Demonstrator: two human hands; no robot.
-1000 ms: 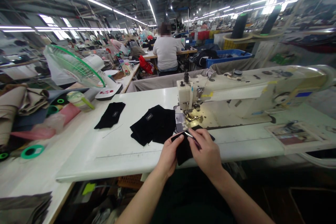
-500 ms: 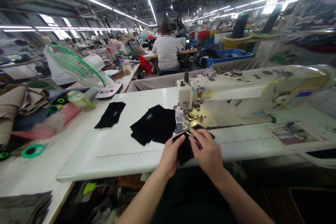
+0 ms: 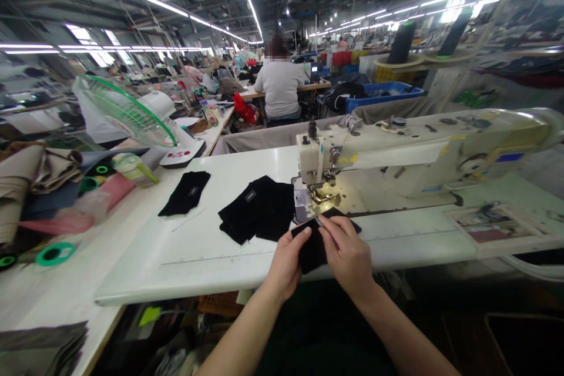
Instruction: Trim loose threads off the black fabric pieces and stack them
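Note:
My left hand point(image 3: 287, 261) is closed, its thumb pressed on a black fabric piece point(image 3: 312, 252) held at the near edge of the sewing table. My right hand point(image 3: 348, 252) pinches at the upper edge of that piece. A small pale tip shows by its fingertips; what it belongs to is hidden in the hand. Another black fabric piece point(image 3: 355, 226) pokes out behind the right fingers. Just beyond the hands is the lit needle area of a sewing machine point(image 3: 324, 158). To the left lies a pile of black fabric pieces point(image 3: 273, 205), one with a small grey label.
Another labelled black piece point(image 3: 185, 192) lies farther left, near a loose thread. A green-rimmed fan point(image 3: 132, 111) stands at the table's back left. Cloth, a green tape roll point(image 3: 55, 253) and a cup point(image 3: 132, 167) occupy the side table. A person point(image 3: 279, 88) sits ahead, back turned.
The slim metallic tip at my right fingertips shows less now, and those fingers are closer together on the cloth's edge. The held piece has shifted slightly; the piles have not moved.

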